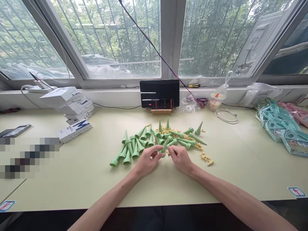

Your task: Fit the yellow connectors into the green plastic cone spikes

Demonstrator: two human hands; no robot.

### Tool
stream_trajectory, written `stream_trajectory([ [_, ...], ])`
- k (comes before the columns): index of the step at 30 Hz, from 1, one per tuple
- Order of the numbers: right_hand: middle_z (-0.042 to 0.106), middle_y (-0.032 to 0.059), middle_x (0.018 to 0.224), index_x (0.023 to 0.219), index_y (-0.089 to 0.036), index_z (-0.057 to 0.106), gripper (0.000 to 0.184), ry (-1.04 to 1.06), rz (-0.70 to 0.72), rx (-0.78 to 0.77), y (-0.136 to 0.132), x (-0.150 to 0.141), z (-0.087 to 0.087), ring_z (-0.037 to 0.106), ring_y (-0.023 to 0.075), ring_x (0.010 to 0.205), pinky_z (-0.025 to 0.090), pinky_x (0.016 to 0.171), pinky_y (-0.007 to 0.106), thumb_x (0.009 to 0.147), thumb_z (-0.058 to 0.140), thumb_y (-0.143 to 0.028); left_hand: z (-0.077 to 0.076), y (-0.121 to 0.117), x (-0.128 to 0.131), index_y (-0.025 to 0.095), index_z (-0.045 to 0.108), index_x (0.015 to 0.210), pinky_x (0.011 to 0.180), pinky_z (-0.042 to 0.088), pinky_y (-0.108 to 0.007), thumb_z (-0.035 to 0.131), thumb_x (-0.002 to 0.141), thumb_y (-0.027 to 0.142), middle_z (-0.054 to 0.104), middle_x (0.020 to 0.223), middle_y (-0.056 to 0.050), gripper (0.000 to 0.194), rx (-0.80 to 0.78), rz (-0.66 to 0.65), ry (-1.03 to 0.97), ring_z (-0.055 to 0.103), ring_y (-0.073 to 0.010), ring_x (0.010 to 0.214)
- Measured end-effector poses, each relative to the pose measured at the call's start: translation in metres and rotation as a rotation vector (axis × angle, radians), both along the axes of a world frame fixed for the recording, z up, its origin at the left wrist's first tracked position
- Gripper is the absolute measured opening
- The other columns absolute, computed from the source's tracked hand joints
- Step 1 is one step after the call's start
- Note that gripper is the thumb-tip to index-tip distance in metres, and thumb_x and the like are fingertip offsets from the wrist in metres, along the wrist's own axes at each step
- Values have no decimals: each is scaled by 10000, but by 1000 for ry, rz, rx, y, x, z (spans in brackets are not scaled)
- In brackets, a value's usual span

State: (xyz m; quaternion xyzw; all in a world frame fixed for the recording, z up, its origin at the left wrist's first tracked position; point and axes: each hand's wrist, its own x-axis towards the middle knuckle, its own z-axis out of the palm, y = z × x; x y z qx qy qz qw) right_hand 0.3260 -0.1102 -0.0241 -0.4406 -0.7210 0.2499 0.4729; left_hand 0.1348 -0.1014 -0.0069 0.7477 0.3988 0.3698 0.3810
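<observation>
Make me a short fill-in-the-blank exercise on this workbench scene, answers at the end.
1. The cone-shaped piece in the left hand is ____ in color.
2. The small parts lying just right of the main heap are ____ in color.
3. In the picture, the white boxes stand to the ____ of the black screen.

Missing words: green; yellow; left.

This is looking like a small workshop: green cones [129, 147] and yellow fittings [206, 158] are lying piled on a long table [84, 175], 2 stickers [297, 192] are marking its near edge, and stacked white boxes [72, 104] are standing by barred windows [113, 38].
</observation>
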Motion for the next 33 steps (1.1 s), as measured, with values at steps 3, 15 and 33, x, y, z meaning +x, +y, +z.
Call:
stream_trajectory([
  [3, 504, -15, 512, 594, -210, 442, 487, 9, -3, -34, -2, 0, 4, 488, 128, 486, 365, 514, 265, 1035, 408, -413, 2, 0, 2, 176, 645, 1063, 476, 445, -208, 623, 916, 415, 580, 666, 19, 281, -76, 13, -44, 482, -85, 487],
  [15, 696, 62, 844, 1104, -165, 645, 285, 37, 19, 13, -2, 0, 9, 579, 146, 602, 479, 558, 266, 981, 553, -405, 16, 1, 4, 143, 612, 1009, 376, 320, -183, 639, 877, 526, 506, 485, 64, 407, -316, 99, -287, 428, -70, 367],
  [33, 460, -49, 450, 723, -198, 576, 492, 187, 205, -342, -5, 2, 13, 409, 113, 378, 361, 422, 256, 988, 444, -591, 1, 0, -2, 202, 689, 1067, 536, 455, -226, 571, 948, 349, 682, 1051, -97, 222, 182, 34, -14, 518, -92, 584],
])
